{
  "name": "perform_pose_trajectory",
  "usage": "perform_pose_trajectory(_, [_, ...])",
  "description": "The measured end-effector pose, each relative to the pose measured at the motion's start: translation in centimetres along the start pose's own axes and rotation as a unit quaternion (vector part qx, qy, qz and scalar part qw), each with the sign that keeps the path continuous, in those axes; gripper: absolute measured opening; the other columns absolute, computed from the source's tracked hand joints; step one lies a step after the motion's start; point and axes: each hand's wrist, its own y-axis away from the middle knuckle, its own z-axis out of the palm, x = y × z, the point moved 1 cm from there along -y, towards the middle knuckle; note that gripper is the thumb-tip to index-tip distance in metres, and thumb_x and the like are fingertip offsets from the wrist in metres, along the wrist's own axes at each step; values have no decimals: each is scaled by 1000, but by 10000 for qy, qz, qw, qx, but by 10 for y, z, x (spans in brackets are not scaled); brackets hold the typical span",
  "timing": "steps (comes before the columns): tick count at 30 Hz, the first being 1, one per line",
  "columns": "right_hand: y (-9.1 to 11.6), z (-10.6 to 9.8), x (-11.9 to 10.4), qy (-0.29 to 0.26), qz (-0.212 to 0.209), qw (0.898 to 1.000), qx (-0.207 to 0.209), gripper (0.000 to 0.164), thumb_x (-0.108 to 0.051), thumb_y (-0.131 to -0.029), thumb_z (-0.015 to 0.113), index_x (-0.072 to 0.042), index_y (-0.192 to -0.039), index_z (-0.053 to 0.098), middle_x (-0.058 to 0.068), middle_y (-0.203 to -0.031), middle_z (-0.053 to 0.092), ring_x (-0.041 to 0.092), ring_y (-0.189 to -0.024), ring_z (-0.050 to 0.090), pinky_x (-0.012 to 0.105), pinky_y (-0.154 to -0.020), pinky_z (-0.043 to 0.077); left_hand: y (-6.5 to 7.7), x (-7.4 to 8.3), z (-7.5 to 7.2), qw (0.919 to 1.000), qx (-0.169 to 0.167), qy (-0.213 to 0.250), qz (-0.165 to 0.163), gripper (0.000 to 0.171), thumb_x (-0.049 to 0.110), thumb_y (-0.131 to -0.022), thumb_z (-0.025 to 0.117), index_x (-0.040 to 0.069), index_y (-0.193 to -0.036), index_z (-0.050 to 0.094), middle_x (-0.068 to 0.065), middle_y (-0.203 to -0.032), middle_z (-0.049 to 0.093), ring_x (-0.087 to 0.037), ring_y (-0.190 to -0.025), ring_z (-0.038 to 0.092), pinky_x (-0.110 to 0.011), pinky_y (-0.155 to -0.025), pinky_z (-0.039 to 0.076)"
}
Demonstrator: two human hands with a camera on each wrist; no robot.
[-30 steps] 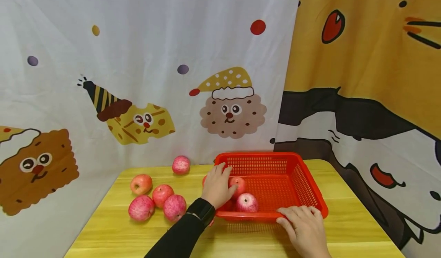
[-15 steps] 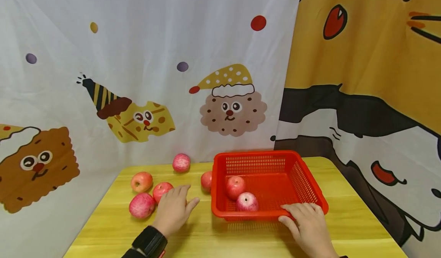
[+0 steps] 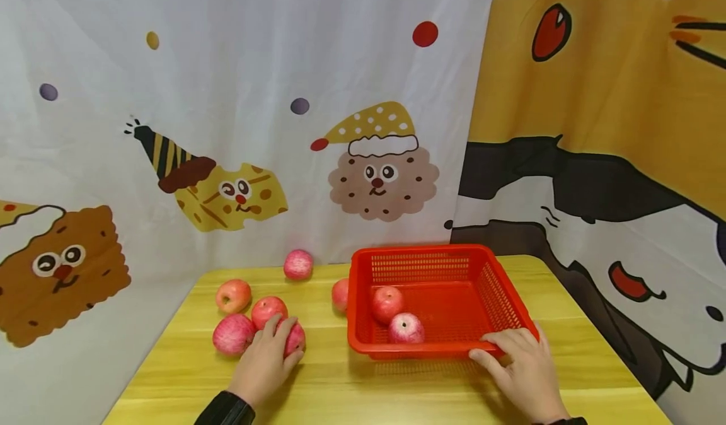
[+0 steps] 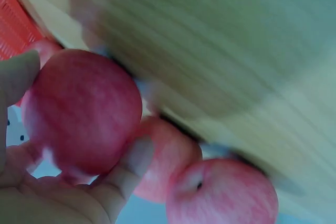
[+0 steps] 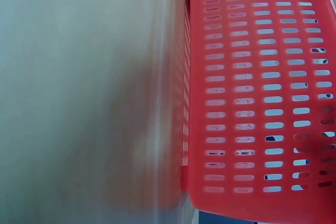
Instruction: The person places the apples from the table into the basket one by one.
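My left hand point(image 3: 265, 359) curls round a pink-red apple point(image 3: 295, 338) at the front right of a small group on the table. Up close in the left wrist view, the digits lie on both sides of that apple point(image 4: 84, 111). My right hand point(image 3: 524, 365) grips the front rim of a red plastic basket point(image 3: 431, 350) near its right corner, thumb on the outside. Inside the basket's left part are a red apple point(image 3: 388, 304) and a paler striped apple point(image 3: 406, 328). The basket's slotted wall point(image 5: 252, 98) fills the right wrist view's right side; no hand shows there.
Beside the left hand lie a striped apple point(image 3: 234, 335), a red apple point(image 3: 269, 312) and an orange-red apple point(image 3: 233, 296). Another apple point(image 3: 298, 265) sits near the table's back edge. One apple point(image 3: 340, 295) stands left of the basket, partly hidden. A printed curtain point(image 3: 363, 46) hangs behind.
My left hand has moved left from the basket's left side to the group of apples and taken hold of one. My right hand has shifted slightly right along the rim.
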Motion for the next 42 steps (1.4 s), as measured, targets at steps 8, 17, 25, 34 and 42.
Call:
perform_pose_trajectory(8, [-1, 3, 1, 29, -156, 9997, 160, 36, -48, -68, 84, -20, -87, 73, -6, -83, 68, 19, -82, 51, 64, -92, 28, -6, -1, 13, 9996, 202, 190, 84, 58, 24, -77, 83, 9, -128, 60, -23, -125, 51, -42, -97, 54, -57, -80, 51])
perform_pose_trajectory(17, [-2, 3, 2, -10, -165, 9997, 192, 36, -48, -67, 84, -20, -88, 73, -6, -83, 68, 18, -82, 50, 62, -90, 28, -13, 4, 9, 9964, 267, 782, -203, 59, 27, -80, 81, 11, -132, 59, -22, -130, 50, -42, -106, 53, -59, -85, 49])
perform_pose_trajectory(25, [0, 4, 3, 16, -138, 9997, 189, 35, -48, -67, 85, -21, -86, 72, -7, -82, 67, 17, -81, 49, 57, -85, 30, -29, 45, -11, 9782, 871, 1886, 55, 65, 28, -85, 79, 13, -140, 51, -16, -142, 41, -28, -119, 47, -53, -87, 52])
perform_pose_trajectory(34, [0, 4, 2, -12, -175, 9997, 197, 35, -46, -67, 85, -19, -86, 72, -6, -82, 68, 18, -81, 50, 57, -85, 30, -47, 105, -12, 9651, 900, 2259, 978, 67, 32, -86, 77, 20, -144, 46, -9, -148, 35, -20, -127, 39, -47, -94, 50])
perform_pose_trajectory(42, [-1, 3, 1, -43, -133, 9998, 149, 35, -46, -67, 85, -20, -86, 73, -6, -82, 68, 17, -81, 50, 56, -85, 30, -62, 132, 7, 9790, -37, 1518, 1362, 57, 41, -93, 67, 18, -142, 50, -9, -142, 44, -25, -124, 41, -53, -102, 39])
